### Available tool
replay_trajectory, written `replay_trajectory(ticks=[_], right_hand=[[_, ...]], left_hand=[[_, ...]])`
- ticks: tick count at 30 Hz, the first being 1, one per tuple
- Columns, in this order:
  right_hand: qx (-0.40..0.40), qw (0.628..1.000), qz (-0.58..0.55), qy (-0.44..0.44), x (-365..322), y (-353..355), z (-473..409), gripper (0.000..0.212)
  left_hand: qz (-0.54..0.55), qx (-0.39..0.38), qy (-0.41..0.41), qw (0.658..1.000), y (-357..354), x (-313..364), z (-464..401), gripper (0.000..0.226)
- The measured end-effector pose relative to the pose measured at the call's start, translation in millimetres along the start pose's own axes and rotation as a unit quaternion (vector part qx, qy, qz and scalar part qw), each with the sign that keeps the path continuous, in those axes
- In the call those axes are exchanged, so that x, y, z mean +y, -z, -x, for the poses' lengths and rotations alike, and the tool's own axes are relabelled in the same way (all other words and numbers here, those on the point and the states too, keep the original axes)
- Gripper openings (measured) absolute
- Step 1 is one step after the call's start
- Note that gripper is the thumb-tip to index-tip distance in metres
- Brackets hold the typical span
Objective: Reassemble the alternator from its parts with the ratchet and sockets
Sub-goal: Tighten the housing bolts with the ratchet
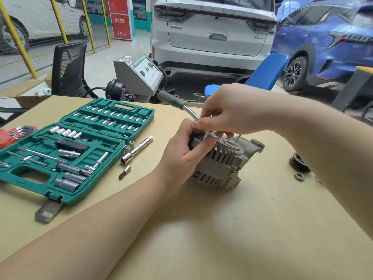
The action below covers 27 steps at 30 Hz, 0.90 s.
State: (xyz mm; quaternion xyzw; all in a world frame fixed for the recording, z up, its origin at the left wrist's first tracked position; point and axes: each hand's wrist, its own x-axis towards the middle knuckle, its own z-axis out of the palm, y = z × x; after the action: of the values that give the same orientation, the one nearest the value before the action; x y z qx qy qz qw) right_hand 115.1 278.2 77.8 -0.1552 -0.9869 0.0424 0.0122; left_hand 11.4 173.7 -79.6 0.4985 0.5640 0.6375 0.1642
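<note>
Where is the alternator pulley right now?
In the head view, the black pulley lies on the table's right side, beside the right forearm, just above a loose nut and right of the alternator.

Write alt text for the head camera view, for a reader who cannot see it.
Two hands work on a grey alternator on a table: the left hand grips its end, the right hand holds a ratchet on top. An open green socket case lies to the left.

ratchet (189, 112) head hidden under hands, pulley (298, 163) partly behind forearm
</note>
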Motion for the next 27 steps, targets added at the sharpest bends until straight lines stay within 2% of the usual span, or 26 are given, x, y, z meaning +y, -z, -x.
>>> replay_trajectory(ticks=[4, 8, 9, 11, 13, 16, 20, 24, 27], right_hand=[[-0.045, 0.996, -0.051, 0.059, 0.5, 12.5, 5.9, 0.005], [-0.069, 0.993, -0.022, 0.092, 1.4, 22.8, 13.1, 0.020], [-0.066, 0.993, -0.013, 0.093, 0.9, 22.7, 14.1, 0.018], [-0.044, 0.995, -0.001, 0.088, -0.1, 18.6, 13.7, 0.011], [-0.022, 0.997, 0.024, 0.073, -3.9, 14.3, 13.1, 0.016], [-0.007, 0.997, 0.059, 0.050, -9.2, 11.0, 12.1, 0.014], [0.015, 0.995, 0.095, -0.005, -13.7, -1.8, 2.7, 0.033], [0.020, 0.996, 0.034, -0.078, -13.6, -11.0, -5.9, 0.028], [-0.003, 0.999, 0.019, -0.039, -7.9, -3.6, -3.8, 0.034]], left_hand=[[-0.009, 0.006, 0.003, 1.000, 0.7, -4.1, -0.5, 0.022], [-0.016, 0.005, 0.003, 1.000, 0.9, -5.6, -0.1, 0.059], [-0.013, 0.008, 0.007, 1.000, 0.6, -5.3, 0.3, 0.058], [-0.012, 0.020, 0.015, 1.000, 0.5, -5.5, 0.3, 0.036], [-0.016, 0.021, 0.017, 0.999, 0.4, -6.3, 0.0, 0.020], [-0.015, 0.016, 0.022, 0.999, -0.5, -6.8, -0.2, 0.024], [0.007, 0.025, 0.002, 1.000, -0.8, -4.5, 0.7, 0.023], [0.012, 0.017, -0.003, 1.000, -0.9, -7.0, -1.3, 0.014], [0.011, 0.012, -0.010, 1.000, -1.0, -9.9, -2.7, 0.016]])
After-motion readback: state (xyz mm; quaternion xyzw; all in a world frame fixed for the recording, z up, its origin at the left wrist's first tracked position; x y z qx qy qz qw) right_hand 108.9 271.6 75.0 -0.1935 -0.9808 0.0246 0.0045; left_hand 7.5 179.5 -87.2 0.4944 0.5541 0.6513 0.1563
